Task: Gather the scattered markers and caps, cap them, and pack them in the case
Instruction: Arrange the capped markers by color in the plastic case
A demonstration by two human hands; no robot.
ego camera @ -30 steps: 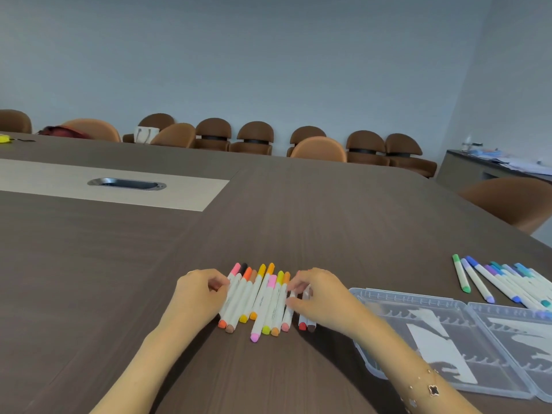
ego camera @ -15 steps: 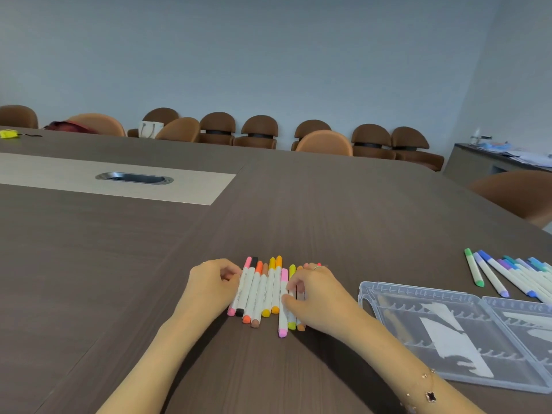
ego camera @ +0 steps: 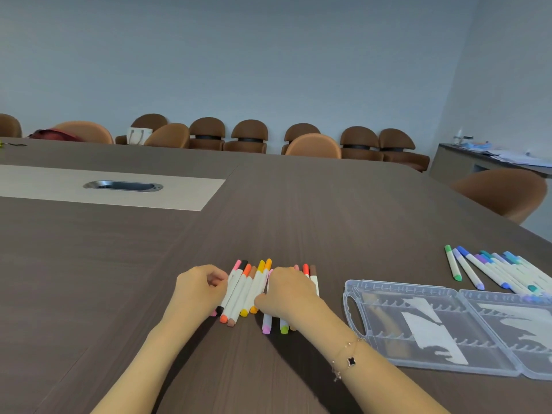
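A row of capped white markers (ego camera: pixel 242 289) with pink, black, orange, brown and yellow caps lies side by side on the dark table (ego camera: pixel 298 210). My left hand (ego camera: pixel 199 289) has curled fingers against the row's left edge and touches the outermost marker. My right hand (ego camera: pixel 288 294) lies curled over the right part of the row, with the thumb on its left side. It covers the pink, green, red and brown markers (ego camera: pixel 266 325), whose ends stick out. The clear plastic case (ego camera: pixel 355 289) lies open and flat to the right.
A second group of capped blue, green and purple markers (ego camera: pixel 490 268) lies beyond the case at the right. Brown chairs (ego camera: pixel 249 135) line the table's far side, one chair (ego camera: pixel 504 192) stands at the right. A metal cable slot (ego camera: pixel 123 185) sits in the table's pale centre strip.
Both hands have squeezed the fanned-out markers into a tighter row. My right hand has slid further over the right-hand markers, and a small gap has opened in the row.
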